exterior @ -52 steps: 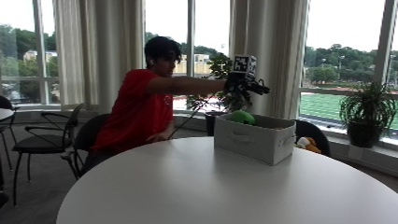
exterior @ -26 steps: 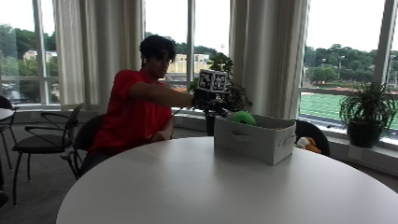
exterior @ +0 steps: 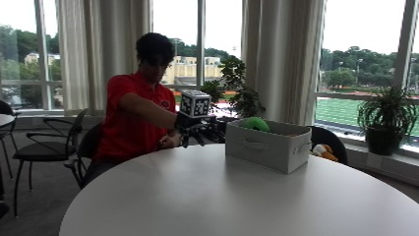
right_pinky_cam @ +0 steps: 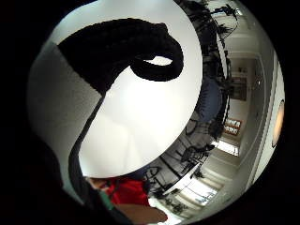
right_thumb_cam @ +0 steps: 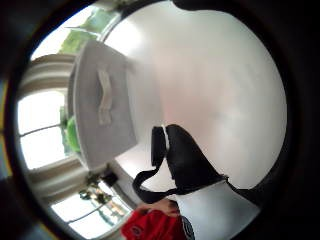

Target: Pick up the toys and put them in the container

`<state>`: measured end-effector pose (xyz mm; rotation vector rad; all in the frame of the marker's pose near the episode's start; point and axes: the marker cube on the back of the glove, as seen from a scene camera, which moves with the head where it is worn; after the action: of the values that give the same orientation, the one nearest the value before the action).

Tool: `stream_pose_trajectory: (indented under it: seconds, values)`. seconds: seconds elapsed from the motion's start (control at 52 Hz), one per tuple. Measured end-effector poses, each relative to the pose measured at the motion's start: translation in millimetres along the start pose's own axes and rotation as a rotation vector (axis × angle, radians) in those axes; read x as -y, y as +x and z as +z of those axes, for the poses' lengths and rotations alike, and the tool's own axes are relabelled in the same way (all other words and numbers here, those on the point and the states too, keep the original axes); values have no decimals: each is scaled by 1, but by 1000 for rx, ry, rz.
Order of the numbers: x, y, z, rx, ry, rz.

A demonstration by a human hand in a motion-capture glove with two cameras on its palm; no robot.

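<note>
In the outside view a grey fabric container [exterior: 268, 147] stands on the far side of the round white table [exterior: 223, 201]. A green toy [exterior: 254, 124] pokes above its rim. My gloved right hand [exterior: 195, 132] hangs over the table's far edge, a little to the left of the container and apart from it. Its fingers are loosely curled and hold nothing. The thumb side palm view shows the container [right_thumb_cam: 102, 105], its handle, and the green toy [right_thumb_cam: 73, 134] inside. The other palm view shows a curled gloved finger [right_pinky_cam: 140, 51] over the bare table [right_pinky_cam: 140, 122].
An orange and white toy [exterior: 322, 150] lies on a dark chair [exterior: 327, 136] behind the container. Potted plants [exterior: 383, 118] stand at the windows. Black chairs [exterior: 45, 147] stand at the left. The person sits behind the table's far edge.
My hand has drawn back from above the container, moving left and down toward the person. The green toy stays in the container.
</note>
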<state>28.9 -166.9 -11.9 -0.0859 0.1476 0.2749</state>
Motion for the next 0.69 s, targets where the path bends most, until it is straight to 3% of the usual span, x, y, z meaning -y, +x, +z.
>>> stream_pose_trajectory:
  seconds: [0.692]
  values:
    - [-25,56,-13,126,0,-71]
